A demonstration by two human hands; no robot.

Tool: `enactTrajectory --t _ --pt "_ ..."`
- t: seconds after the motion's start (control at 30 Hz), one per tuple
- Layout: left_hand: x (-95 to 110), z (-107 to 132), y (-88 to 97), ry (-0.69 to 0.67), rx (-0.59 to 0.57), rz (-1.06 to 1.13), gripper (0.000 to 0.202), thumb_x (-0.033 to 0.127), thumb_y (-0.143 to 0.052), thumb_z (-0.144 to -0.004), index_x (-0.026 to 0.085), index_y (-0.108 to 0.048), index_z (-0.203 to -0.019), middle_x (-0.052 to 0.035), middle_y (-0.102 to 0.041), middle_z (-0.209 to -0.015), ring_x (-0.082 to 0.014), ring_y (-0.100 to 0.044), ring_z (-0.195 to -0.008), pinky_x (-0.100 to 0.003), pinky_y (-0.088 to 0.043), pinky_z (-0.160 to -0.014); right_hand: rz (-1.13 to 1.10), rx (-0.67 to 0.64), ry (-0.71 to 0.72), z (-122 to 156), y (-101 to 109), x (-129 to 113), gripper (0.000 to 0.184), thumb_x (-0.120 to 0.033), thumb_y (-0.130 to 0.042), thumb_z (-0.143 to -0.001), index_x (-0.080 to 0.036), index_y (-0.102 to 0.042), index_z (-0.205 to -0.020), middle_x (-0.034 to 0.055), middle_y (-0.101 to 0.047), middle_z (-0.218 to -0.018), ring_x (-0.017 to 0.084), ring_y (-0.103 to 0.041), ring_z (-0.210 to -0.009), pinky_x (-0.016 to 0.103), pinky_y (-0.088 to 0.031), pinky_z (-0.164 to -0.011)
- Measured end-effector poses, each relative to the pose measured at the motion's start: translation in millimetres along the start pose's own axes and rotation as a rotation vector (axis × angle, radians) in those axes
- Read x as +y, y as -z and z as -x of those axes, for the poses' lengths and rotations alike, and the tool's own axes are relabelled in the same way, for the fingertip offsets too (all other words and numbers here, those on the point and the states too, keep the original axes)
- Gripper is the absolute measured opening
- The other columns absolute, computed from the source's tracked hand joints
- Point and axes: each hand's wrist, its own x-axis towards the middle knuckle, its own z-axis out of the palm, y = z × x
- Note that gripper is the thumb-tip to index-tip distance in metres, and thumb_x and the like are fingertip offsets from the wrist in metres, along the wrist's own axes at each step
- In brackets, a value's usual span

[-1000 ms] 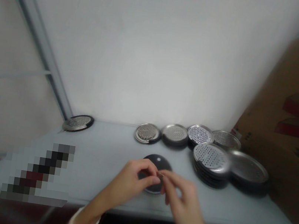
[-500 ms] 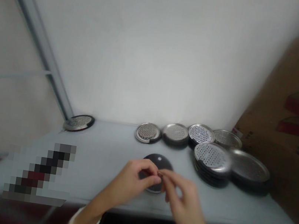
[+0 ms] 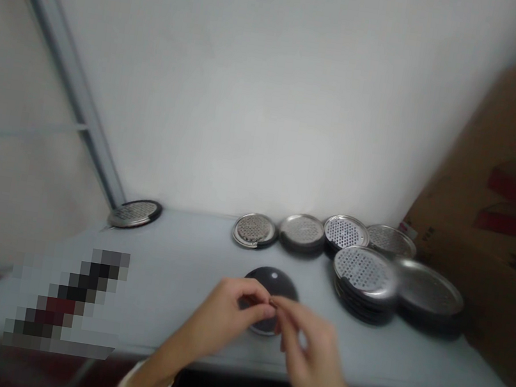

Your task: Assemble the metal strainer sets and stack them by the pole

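A round black disc [image 3: 274,282] with a pale dot near its far edge lies on the table, partly hidden under my hands. Over it, my left hand [image 3: 235,310] pinches thumb and fingers together. My right hand [image 3: 308,340] meets it there, its fingertips pressed together against the left ones. Whatever small thing they pinch between them is too small and blurred to make out.
Stacked round metal graters with black rims [image 3: 365,274] stand at the right, beside a plain metal disc [image 3: 432,289]. Further graters [image 3: 254,228] line the wall, and one grater [image 3: 136,213] lies far left. A large cardboard box [image 3: 505,192] borders the right side. A pixelated patch [image 3: 67,301] covers the left front of the table.
My two hands stay pinched together over the black disc. The right hand has shifted very slightly left; the rest stands as before.
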Motion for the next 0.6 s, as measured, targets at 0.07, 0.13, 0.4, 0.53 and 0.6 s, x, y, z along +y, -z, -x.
enactTrajectory --t 0.07,0.13,0.4,0.53,0.6 --pt "0.5 0.1 -0.5 0.003 0.023 -0.016 0.013 0.027 -0.071 -0.083 0.018 -0.076 -0.076 -0.0027 -0.076 -0.080 -0.0181 -0.067 -0.079 -0.026 -0.049 -0.078 0.008 -0.023 0.000 -0.7 -0.1 1.1 0.025 -0.026 -0.050 -0.102 -0.018 -0.072 -0.111 0.0033 -0.071 -0.076 0.015 -0.062 -0.058 0.024 -0.048 -0.057" --pt "1.9 0.5 -0.3 -0.007 0.023 0.001 0.013 0.027 -0.071 -0.084 0.018 -0.076 -0.075 -0.0031 -0.077 -0.082 -0.0184 -0.068 -0.081 -0.026 -0.049 -0.079 0.020 -0.033 -0.018 -2.0 0.4 2.2 0.023 -0.026 -0.049 -0.103 -0.019 -0.071 -0.105 0.0023 -0.071 -0.077 0.015 -0.064 -0.063 0.024 -0.047 -0.061" --pt "3.8 1.3 1.9 -0.026 -0.014 0.055 0.012 0.026 -0.073 -0.082 0.018 -0.079 -0.077 -0.0044 -0.079 -0.087 -0.0199 -0.071 -0.087 -0.027 -0.051 -0.084 -0.010 -0.087 -0.064 -2.9 3.0 2.7 0.024 -0.032 -0.047 -0.105 -0.021 -0.061 -0.089 -0.0020 -0.062 -0.069 0.014 -0.058 -0.061 0.024 -0.041 -0.061" --pt "5.1 1.5 1.1 -0.037 -0.006 0.024 0.012 0.025 -0.072 -0.083 0.019 -0.079 -0.076 -0.0041 -0.079 -0.087 -0.0194 -0.071 -0.086 -0.027 -0.050 -0.084 -0.072 -0.111 -0.116 -4.6 4.6 0.7 0.029 -0.036 -0.047 -0.106 -0.021 -0.060 -0.084 -0.0008 -0.063 -0.072 0.015 -0.060 -0.068 0.024 -0.042 -0.064" --pt "5.8 1.5 0.9 -0.046 0.000 0.019 0.012 0.025 -0.072 -0.083 0.019 -0.079 -0.076 -0.0042 -0.079 -0.087 -0.0193 -0.071 -0.086 -0.027 -0.050 -0.084 -0.062 -0.094 -0.116 -5.3 5.2 -0.1 0.028 -0.037 -0.048 -0.105 -0.021 -0.061 -0.085 -0.0001 -0.064 -0.075 0.016 -0.060 -0.070 0.025 -0.042 -0.067"
